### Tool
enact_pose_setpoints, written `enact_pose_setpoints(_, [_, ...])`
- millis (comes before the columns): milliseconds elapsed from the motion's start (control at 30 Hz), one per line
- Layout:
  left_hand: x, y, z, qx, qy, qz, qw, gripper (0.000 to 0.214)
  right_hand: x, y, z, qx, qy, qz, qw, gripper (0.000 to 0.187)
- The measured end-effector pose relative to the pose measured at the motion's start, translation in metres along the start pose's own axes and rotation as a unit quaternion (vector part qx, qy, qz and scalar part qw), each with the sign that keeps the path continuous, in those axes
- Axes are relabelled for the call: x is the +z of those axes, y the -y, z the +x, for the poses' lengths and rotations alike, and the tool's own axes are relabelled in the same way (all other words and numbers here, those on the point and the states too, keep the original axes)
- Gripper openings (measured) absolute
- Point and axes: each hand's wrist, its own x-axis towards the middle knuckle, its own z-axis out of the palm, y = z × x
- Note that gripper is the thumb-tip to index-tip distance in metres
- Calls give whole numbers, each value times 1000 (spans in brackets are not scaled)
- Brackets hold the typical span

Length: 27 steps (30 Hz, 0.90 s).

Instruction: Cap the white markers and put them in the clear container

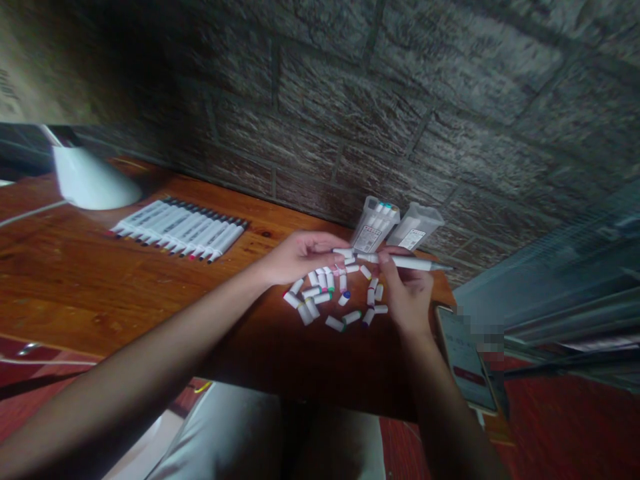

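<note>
A rough stone-block wall (325, 87) rises along the far side of a brown wooden table (240, 287), where a person in pale trousers (240, 430) sits with both bare arms reaching over the near edge. At the far left stands a white, cone-shaped base (93, 177), a pale cable running from it toward the left. Just right of it, white markers (180, 230) lie side by side in a slanting row, their dark ends toward the wall and their coloured ends toward the near side. A phone (463, 363) with a lit screen rests along the table's right edge. Two clear plastic cases (370, 233) with white labels stand at the far right, close to the wall; the left one holds pieces with white and teal ends.

Between them and the person, the hands work close together. The right hand (407, 290) grips a single white marker (410, 263) nearly level, its grey pointed end aimed right. The left hand (310, 253) pinches a small white piece (343, 253) near the marker's left end; whether the two touch cannot be told. Below the hands lie scattered short white caps (323, 298), banded or tipped in red, green, blue, yellow and purple.
</note>
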Motion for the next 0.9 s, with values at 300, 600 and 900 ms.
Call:
enact_pose_setpoints(300, [2,3,-1,-17,-8,9,1000,33,7,3,-5,-40,29,-65,997,12])
enact_pose_setpoints(600, [-3,-12,-4,20,-32,-1,999,31,-23,-5,18,-59,-161,-117,978,22])
enact_pose_setpoints(900, [-6,-12,-4,20,-13,-2,1000,30,-11,-5,14,-26,-142,-19,989,22])
